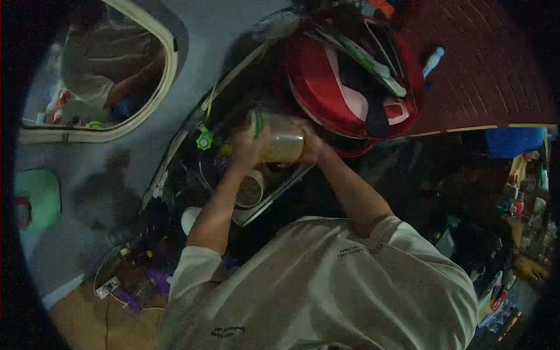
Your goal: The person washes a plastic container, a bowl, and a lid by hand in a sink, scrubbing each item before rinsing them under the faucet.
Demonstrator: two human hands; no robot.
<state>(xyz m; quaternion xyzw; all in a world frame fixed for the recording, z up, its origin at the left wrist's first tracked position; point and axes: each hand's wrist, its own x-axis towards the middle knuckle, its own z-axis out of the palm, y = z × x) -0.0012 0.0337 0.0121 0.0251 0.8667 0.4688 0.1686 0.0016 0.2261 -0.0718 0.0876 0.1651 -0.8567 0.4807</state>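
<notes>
A clear jar [283, 146] with yellowish contents lies tilted sideways between both hands. My left hand [248, 146] is wrapped round its left end, where a green band shows. At the jar's right end, my right hand [312, 144] grips it, the fingers blurred by motion. Just below the jar stands an open round container [250, 189] with brownish contents, close to my left forearm. To the left of my left hand is a bright green knob [204, 140].
A red bag [318, 87] bearing a green-handled utensil [364, 58] sits behind my right hand. A framed mirror [166, 87] hangs at the upper left. A white cup [190, 220] is by my left forearm. A power strip [107, 287] lies lower left.
</notes>
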